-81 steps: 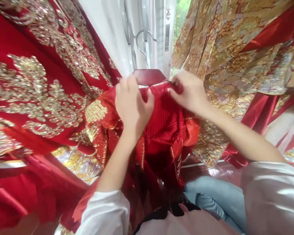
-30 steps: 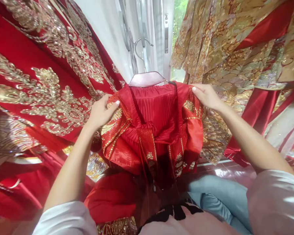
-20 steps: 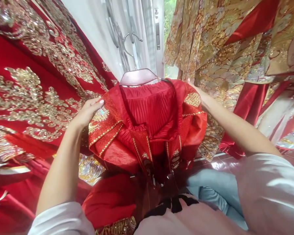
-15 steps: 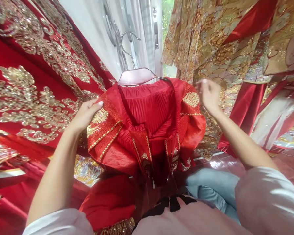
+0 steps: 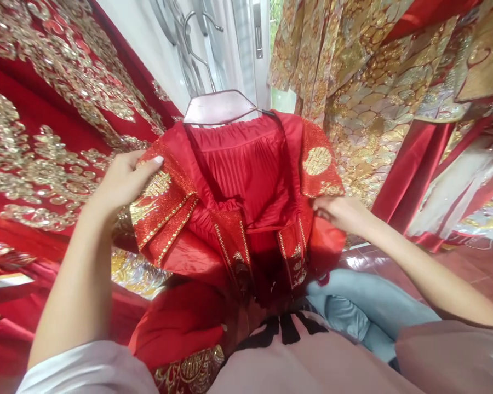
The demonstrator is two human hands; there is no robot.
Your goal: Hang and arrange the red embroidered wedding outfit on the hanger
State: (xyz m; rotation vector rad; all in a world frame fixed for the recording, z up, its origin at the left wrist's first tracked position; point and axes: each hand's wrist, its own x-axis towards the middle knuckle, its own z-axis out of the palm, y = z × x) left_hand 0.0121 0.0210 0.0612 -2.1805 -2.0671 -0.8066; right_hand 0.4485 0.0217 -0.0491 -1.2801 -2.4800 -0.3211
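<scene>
A red costume top (image 5: 242, 175) with pleated lining and gold embroidery hangs in front of me on a hanger (image 5: 219, 106) with a metal hook. Its left shoulder panel, bearing a gold emblem, is held by my left hand (image 5: 123, 180), the thumb lying on top and the other fingers largely hidden behind. On the other side, my right hand (image 5: 340, 213) pinches the edge of the right shoulder flap (image 5: 318, 164) just below its round gold emblem. A puffed red sleeve (image 5: 326, 241) shows beneath that hand.
Red fabric with gold sequins (image 5: 45, 142) hangs close on the left. Gold patterned garments (image 5: 353, 98) hang on the right, near a door frame (image 5: 262, 54). Red cloth (image 5: 181, 317) lies low by my legs, above a tiled floor (image 5: 456, 273).
My right hand has come down from beside the right shoulder onto the flap's lower edge. My left hand keeps its hold, and the top sits slightly higher and further left in view.
</scene>
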